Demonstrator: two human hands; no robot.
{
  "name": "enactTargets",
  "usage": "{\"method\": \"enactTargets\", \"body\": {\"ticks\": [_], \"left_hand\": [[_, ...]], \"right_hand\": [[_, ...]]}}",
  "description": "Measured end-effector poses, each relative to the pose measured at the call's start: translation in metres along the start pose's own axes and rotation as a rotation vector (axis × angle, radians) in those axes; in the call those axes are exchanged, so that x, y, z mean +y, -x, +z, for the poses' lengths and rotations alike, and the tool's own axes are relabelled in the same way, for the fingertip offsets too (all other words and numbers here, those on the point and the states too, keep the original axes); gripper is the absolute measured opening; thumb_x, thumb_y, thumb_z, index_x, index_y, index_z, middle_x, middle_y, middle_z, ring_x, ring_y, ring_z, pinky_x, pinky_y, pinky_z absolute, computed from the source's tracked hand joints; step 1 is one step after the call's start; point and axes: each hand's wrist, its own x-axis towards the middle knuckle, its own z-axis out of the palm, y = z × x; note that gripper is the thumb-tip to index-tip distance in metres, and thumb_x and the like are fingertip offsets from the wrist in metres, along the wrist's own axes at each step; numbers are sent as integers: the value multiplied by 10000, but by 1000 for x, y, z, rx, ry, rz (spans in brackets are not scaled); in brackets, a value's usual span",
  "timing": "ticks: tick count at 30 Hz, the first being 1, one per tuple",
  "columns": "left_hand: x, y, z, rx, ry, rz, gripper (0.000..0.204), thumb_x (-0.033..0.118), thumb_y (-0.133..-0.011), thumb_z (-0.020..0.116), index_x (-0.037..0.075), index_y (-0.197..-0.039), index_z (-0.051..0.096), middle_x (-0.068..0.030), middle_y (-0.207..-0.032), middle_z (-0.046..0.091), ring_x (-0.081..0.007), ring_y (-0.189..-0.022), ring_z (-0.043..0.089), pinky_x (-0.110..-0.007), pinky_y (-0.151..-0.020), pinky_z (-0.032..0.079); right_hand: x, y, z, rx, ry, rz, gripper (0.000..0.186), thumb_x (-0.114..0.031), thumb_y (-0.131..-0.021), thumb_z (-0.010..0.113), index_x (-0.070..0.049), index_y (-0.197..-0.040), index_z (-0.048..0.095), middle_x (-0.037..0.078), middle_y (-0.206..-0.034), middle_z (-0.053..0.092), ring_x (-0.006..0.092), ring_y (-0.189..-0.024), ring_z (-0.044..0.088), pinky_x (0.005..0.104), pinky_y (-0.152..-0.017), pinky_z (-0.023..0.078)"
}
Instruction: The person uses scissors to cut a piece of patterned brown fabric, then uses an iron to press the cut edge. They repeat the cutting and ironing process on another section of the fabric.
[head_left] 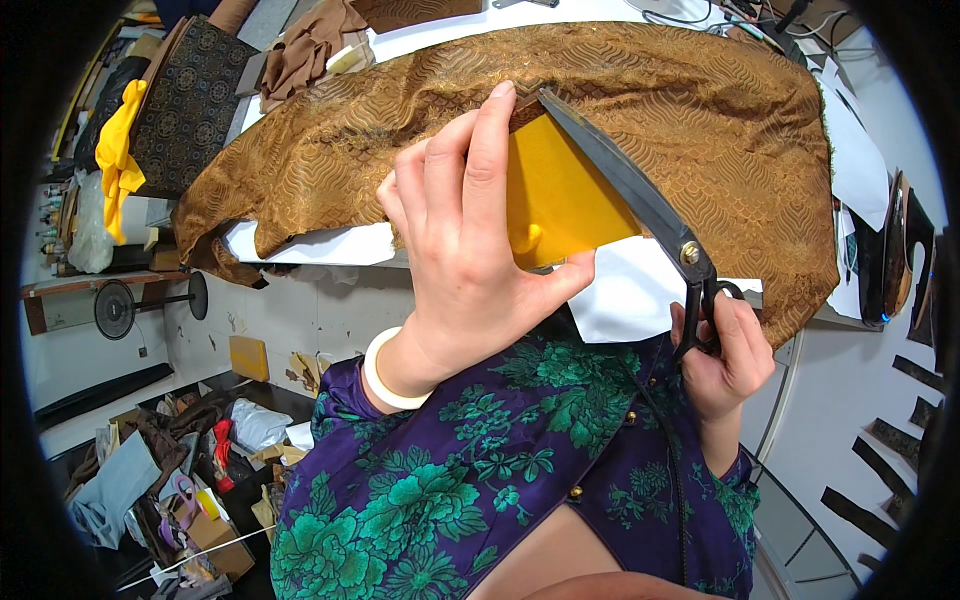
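My left hand [455, 195] grips a flat, four-sided yellow piece [560, 195], fingertips at its far left edge and thumb near its lower edge. The piece lies against brown patterned fabric [700, 110], which bunches around its far edge. In my right hand [730, 360] are black shears [640, 195], fingers through the handle loops. Their blades run along the yellow piece's right side, tips near its far corner, and look almost closed together. Whether fabric lies between the blades is hidden. White paper [625, 290] shows below the yellow piece.
The brown fabric spreads over a white table. A dark patterned fabric roll [190, 105] and a yellow cloth [122, 160] are at the far left. Cables [800, 30] lie at the back right. At lower left, scraps and purple-handled scissors [180, 505] fill a dark surface; a fan [115, 308] stands nearby.
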Motion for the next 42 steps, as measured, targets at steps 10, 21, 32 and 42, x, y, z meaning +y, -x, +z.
{"method": "enactTargets", "body": {"ticks": [10, 21, 32, 42], "left_hand": [[2, 1, 0, -7, 7, -14, 1063, 273, -534, 871, -36, -1454, 437, -173, -1322, 537, -336, -1166, 514, -459, -1036, 364], [-15, 7, 12, -61, 794, -126, 1173, 249, -554, 898, -29, -1515, 287, -166, -1347, 501, -270, -1301, 485, -385, -1130, 338], [-28, 11, 15, -164, 1354, 9, 1321, 371, -497, 955, -22, -1539, 245, -175, -1411, 455, -285, -1313, 468, -384, -1116, 338], [-24, 8, 12, -192, 1469, 47, 1327, 351, -472, 941, -16, -1547, 255, -165, -1386, 469, -273, -1318, 465, -367, -1066, 355]], "right_hand": [[1, 2, 2, -10, -12, -9, 420, 38, -635, 860, 85, -1023, 707, 103, -783, 666, 140, -583, 612, 242, -518, 486], [2, -3, -5, -142, -351, 269, 450, -58, -650, 908, 79, -1025, 701, 46, -772, 602, 72, -596, 505, 209, -513, 363], [2, -4, 1, -230, -477, 292, 411, -5, -669, 877, 66, -1041, 718, 10, -707, 551, 67, -590, 474, 227, -513, 342], [6, 0, 6, -230, -468, 295, 403, -7, -686, 876, 50, -1061, 737, 9, -689, 551, 80, -594, 486, 236, -524, 364]]}}
